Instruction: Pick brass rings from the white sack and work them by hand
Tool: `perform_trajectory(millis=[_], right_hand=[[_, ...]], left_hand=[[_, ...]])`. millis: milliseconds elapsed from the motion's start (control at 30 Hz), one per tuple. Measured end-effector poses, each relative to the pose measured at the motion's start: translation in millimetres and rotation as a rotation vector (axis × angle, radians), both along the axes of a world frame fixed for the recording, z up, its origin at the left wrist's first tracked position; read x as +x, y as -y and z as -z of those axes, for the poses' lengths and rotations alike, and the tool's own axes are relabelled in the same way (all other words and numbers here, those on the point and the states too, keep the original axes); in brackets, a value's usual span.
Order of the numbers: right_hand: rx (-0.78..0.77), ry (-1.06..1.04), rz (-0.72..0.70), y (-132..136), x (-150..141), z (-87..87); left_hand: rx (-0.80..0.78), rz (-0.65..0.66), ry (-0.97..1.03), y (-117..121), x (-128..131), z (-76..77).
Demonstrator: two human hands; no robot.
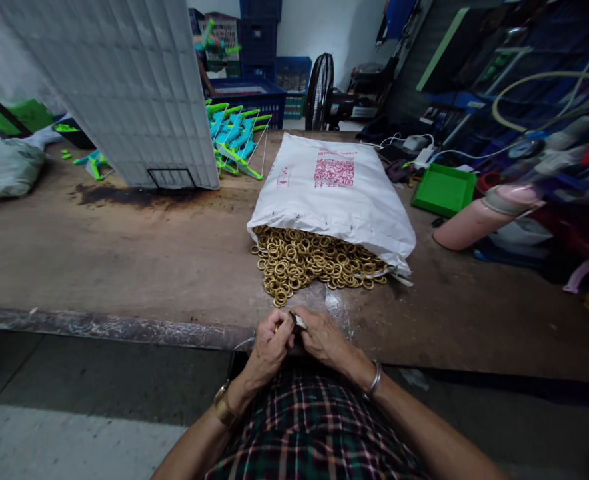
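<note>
My left hand (269, 348) and my right hand (324, 339) meet at the near edge of the wooden table (124, 260), fingers pinched together around a small metal piece (297, 321); a brass ring seems to sit between the left fingers. Just beyond them lies a heap of brass rings (314, 261) spilling from the open mouth of a white sack (332, 190) with red print. A gold watch is on my left wrist, a silver bangle on my right.
A large white gridded panel (124, 87) leans at the back left. Green and blue plastic parts (234, 137) lie behind it. A green tray (443, 190), a pink cylinder (479, 220), a fan (319, 90), cables and blue crates crowd the right and rear.
</note>
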State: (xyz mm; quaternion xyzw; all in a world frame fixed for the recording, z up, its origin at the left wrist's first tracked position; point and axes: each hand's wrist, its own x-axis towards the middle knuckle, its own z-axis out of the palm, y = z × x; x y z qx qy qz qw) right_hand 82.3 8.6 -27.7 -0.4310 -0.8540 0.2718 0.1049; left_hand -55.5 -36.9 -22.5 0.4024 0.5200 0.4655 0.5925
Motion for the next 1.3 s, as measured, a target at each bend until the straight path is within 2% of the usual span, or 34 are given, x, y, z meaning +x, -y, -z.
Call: perform_trajectory(millis=[133,233,333,400,500,633,733,933,1067,1167,1300], right_hand=[[-0.026,0.079,-0.045,-3,2,-4.8],[0.01,0.212,0.029,-11,3,-7.0],[0.058,0.258,0.123,-20,-2,-6.4],[0.08,0.203,0.188,-24,-10,-4.7],[0.101,0.133,0.261,-27,-24,-2.2],[0.111,0.21,0.286,-28,-37,-3.4],[0.118,0.243,0.283,-28,-40,-4.3],[0.167,0.13,0.275,-29,-31,3.4],[0.166,0.056,0.317,-32,-22,6.6],[0.189,-0.012,0.314,-34,-13,7.9],[0.217,-0.117,0.285,-31,-3,7.6]], left_hand=[[0.01,0.028,0.001,4,-3,-0.6],[0.002,0.106,0.04,11,-2,-11.2],[-0.019,0.199,0.175,15,1,-21.3],[-0.053,0.164,0.287,14,1,-22.1],[-0.104,0.033,0.407,10,-3,-16.4],[-0.171,-0.072,0.541,7,-10,-11.5],[-0.23,-0.092,0.666,8,-15,-11.4],[-0.333,-0.193,0.884,2,-20,-5.1],[-0.289,-0.197,0.769,-5,-18,-4.2],[-0.204,-0.169,0.537,-13,-12,-4.6],[-0.133,-0.199,0.215,-26,-3,-3.7]])
